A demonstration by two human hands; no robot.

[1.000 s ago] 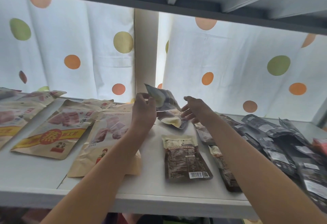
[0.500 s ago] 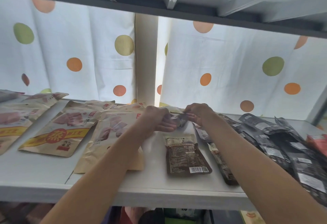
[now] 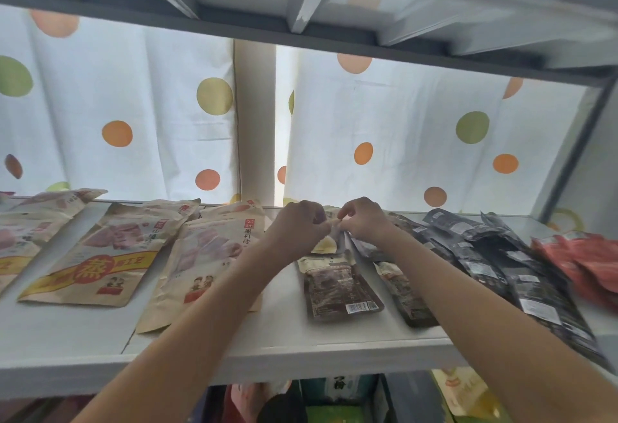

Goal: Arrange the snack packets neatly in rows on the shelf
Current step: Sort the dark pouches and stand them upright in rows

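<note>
Both my hands meet at the back middle of the white shelf (image 3: pixel 334 342). My left hand (image 3: pixel 297 225) and my right hand (image 3: pixel 363 220) pinch the top edge of a small pale snack packet (image 3: pixel 326 244) that lies flat at the back. In front of it lies a brown packet with a barcode (image 3: pixel 339 289), and another brown packet (image 3: pixel 406 295) lies beside it under my right forearm. Large tan kraft packets (image 3: pixel 100 255) lie to the left, one (image 3: pixel 207 255) partly under my left forearm.
Several black packets (image 3: pixel 501 255) overlap in a row on the right, with red packets (image 3: pixel 582 258) at the far right. A dotted white curtain (image 3: pixel 401 128) hangs behind. The upper shelf (image 3: pixel 301 14) is close overhead. More goods show on the level below.
The packet held up in my left hand a second ago has come down flat at the back of the shelf. Both hands have closed on its top edge.
</note>
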